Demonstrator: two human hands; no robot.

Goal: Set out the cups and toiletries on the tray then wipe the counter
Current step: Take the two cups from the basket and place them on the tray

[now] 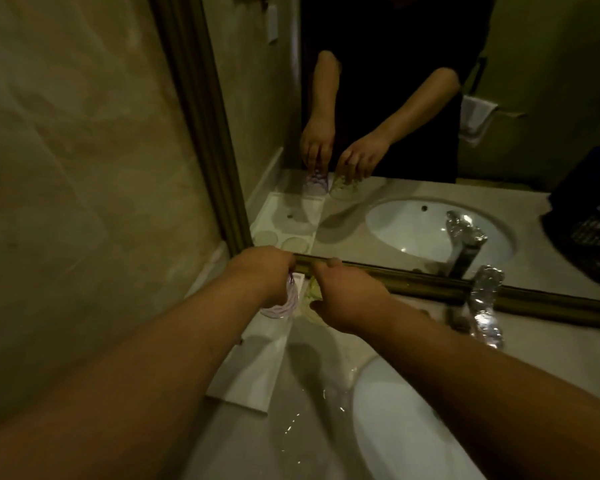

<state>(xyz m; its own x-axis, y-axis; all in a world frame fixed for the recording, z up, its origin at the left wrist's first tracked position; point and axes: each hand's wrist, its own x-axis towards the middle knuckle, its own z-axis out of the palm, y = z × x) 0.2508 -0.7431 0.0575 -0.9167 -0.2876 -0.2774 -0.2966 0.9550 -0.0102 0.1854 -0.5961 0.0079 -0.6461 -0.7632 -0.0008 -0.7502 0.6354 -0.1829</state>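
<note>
A white rectangular tray (257, 372) lies on the counter against the left wall, its far end at the mirror. My left hand (267, 271) grips a ribbed purple cup (284, 304) from above, over the tray's far end. My right hand (347, 299) holds a ribbed pale yellow-green cup (310, 289) just right of the tray's edge, over the counter. Both cups are largely hidden by my hands. The mirror shows the same hands on the two cups and round coaster spots on the tray.
A white oval sink basin (406, 427) sits to the right of the tray. A chrome tap (485, 303) stands behind it at the mirror's gold frame (430, 282). Water glistens on the counter (291, 427) between tray and basin. A dark basket (589, 220) shows in the mirror.
</note>
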